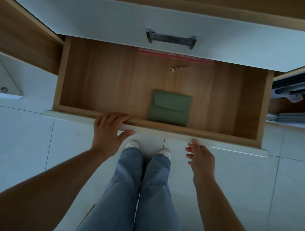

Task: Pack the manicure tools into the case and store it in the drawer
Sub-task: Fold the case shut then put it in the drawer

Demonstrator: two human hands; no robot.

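— The left hand [110,129]?
— At frame centre-left, fingers curled over the front edge of the open drawer [165,131]. The right hand [201,156] is relaxed, one fingertip touching that edge.
— The case?
— The green case [170,108] lies inside, mid-frame, closed.

Dim, bluish, soft light, slight blur throughout, wide-angle bending of straight lines toward the edges
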